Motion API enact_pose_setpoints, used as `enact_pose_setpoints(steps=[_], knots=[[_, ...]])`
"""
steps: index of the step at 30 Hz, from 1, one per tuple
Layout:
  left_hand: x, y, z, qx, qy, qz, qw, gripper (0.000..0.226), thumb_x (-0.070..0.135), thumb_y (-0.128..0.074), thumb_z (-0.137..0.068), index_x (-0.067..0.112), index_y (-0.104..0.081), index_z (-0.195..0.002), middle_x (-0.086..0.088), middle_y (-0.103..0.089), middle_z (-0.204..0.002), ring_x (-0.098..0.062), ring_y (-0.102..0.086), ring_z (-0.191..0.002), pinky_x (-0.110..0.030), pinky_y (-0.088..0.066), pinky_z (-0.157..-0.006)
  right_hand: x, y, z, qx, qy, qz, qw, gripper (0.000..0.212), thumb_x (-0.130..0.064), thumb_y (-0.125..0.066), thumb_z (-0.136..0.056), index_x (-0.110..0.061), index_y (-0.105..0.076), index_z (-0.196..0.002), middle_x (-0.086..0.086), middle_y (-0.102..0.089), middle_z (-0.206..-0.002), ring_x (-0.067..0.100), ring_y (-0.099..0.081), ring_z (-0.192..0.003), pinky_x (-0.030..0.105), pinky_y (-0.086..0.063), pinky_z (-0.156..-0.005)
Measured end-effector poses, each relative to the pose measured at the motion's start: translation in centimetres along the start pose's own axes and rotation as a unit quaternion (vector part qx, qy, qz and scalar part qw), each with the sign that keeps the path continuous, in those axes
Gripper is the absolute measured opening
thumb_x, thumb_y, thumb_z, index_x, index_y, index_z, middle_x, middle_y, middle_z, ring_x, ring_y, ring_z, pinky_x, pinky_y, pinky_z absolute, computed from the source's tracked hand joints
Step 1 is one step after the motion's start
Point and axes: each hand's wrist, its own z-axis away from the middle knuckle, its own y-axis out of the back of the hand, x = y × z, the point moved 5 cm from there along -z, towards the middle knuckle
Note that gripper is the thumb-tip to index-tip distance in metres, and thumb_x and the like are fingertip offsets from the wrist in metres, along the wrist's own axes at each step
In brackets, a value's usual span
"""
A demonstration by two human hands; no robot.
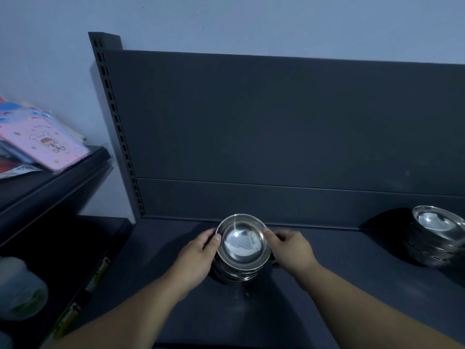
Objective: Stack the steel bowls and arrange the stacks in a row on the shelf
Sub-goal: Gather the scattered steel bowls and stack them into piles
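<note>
A stack of steel bowls (242, 244) stands on the dark shelf (327, 273), near the back panel and left of centre. My left hand (198, 258) grips the stack's left side, thumb on the top rim. My right hand (289, 248) grips its right side, thumb at the rim. A second stack of steel bowls (436, 235) stands at the far right of the same shelf, apart from both hands.
The shelf's dark back panel (276, 134) rises behind the bowls, with a slotted upright (118, 127) at its left. A neighbouring shelf at the left holds pink and blue packets (42, 142). Below it sit pale blurred containers (20, 288).
</note>
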Motion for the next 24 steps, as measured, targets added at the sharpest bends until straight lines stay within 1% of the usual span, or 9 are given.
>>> enact_pose_setpoints(steps=[1,3,5,8,10,12,16,21,24], knots=[[-0.1,0.0,0.1,-0.004,0.006,0.011,1.0,0.05,0.057,-0.045,-0.091,0.038,-0.044,-0.137,0.018,-0.049,-0.135,-0.006,-0.046,-0.124,-0.029,-0.035,-0.109,0.3,-0.1,0.1,-0.006,-0.005,-0.005,1.0,0.038,-0.06,-0.059,-0.083,-0.025,-0.072,-0.091,-0.005,-0.073,-0.085,0.018,-0.07,-0.085,0.043,-0.059,-0.082],[-0.7,-0.3,0.3,-0.026,0.04,0.052,0.998,0.058,0.066,-0.045,-0.086,0.042,-0.039,-0.138,0.018,-0.046,-0.138,-0.009,-0.044,-0.127,-0.034,-0.034,-0.11,0.9,-0.8,0.6,-0.047,-0.019,-0.043,0.998,0.044,-0.064,-0.056,-0.082,-0.031,-0.066,-0.11,-0.01,-0.07,-0.101,0.013,-0.066,-0.097,0.041,-0.056,-0.091],[-0.7,-1.0,0.8,-0.068,0.076,0.113,0.988,0.056,0.067,-0.042,-0.086,0.048,-0.035,-0.138,0.018,-0.044,-0.135,-0.014,-0.044,-0.125,-0.04,-0.039,-0.108,1.6,-2.0,1.4,-0.117,-0.05,-0.099,0.987,0.05,-0.069,-0.053,-0.081,-0.042,-0.055,-0.124,-0.013,-0.067,-0.114,0.012,-0.064,-0.105,0.037,-0.057,-0.087],[-0.7,-1.8,0.8,-0.106,0.096,0.172,0.975,0.045,0.064,-0.039,-0.089,0.056,-0.032,-0.132,0.018,-0.044,-0.131,-0.018,-0.047,-0.121,-0.042,-0.042,-0.105,2.2,-3.4,2.2,-0.168,-0.078,-0.154,0.971,0.049,-0.076,-0.052,-0.075,-0.06,-0.047,-0.121,-0.012,-0.064,-0.123,0.018,-0.061,-0.113,0.039,-0.059,-0.08],[-0.9,-2.0,0.6,-0.114,0.086,0.189,0.971,0.038,0.064,-0.038,-0.09,0.057,-0.037,-0.127,0.018,-0.046,-0.136,-0.017,-0.049,-0.123,-0.043,-0.043,-0.104,1.9,-3.8,2.5,-0.161,-0.076,-0.175,0.968,0.039,-0.073,-0.051,-0.079,-0.061,-0.05,-0.116,-0.011,-0.066,-0.123,0.019,-0.063,-0.112,0.039,-0.058,-0.08],[-1.3,-2.2,0.2,-0.114,0.079,0.202,0.969,0.042,0.063,-0.037,-0.091,0.055,-0.037,-0.132,0.016,-0.045,-0.141,-0.018,-0.049,-0.126,-0.041,-0.045,-0.102,1.6,-3.9,2.9,-0.139,-0.074,-0.187,0.97,0.036,-0.07,-0.045,-0.085,-0.057,-0.051,-0.118,-0.012,-0.067,-0.121,0.017,-0.065,-0.109,0.036,-0.057,-0.081],[-1.6,-2.9,0.0,-0.12,0.071,0.218,0.966,0.043,0.055,-0.035,-0.095,0.05,-0.033,-0.138,0.012,-0.045,-0.142,-0.02,-0.047,-0.127,-0.041,-0.046,-0.1,2.3,-3.3,3.8,-0.087,-0.106,-0.224,0.965,0.053,-0.069,-0.025,-0.092,-0.04,-0.059,-0.121,-0.007,-0.07,-0.115,0.017,-0.065,-0.108,0.041,-0.056,-0.09],[-0.9,-4.6,0.8,-0.144,0.051,0.206,0.967,0.047,0.061,-0.033,-0.092,0.053,-0.031,-0.139,0.014,-0.046,-0.141,-0.016,-0.05,-0.124,-0.042,-0.047,-0.101,3.5,-1.7,5.0,-0.023,-0.115,-0.218,0.969,0.055,-0.064,-0.026,-0.095,-0.032,-0.063,-0.119,-0.004,-0.073,-0.11,0.016,-0.068,-0.101,0.028,-0.058,-0.067],[0.0,-5.8,1.9,-0.149,0.03,0.193,0.969,0.045,0.063,-0.031,-0.092,0.058,-0.03,-0.136,0.016,-0.046,-0.141,-0.015,-0.05,-0.124,-0.039,-0.049,-0.097,4.3,-0.2,5.9,0.004,-0.104,-0.218,0.97,0.058,-0.069,-0.027,-0.091,-0.034,-0.061,-0.123,-0.005,-0.071,-0.114,0.016,-0.069,-0.101,0.031,-0.059,-0.07]])
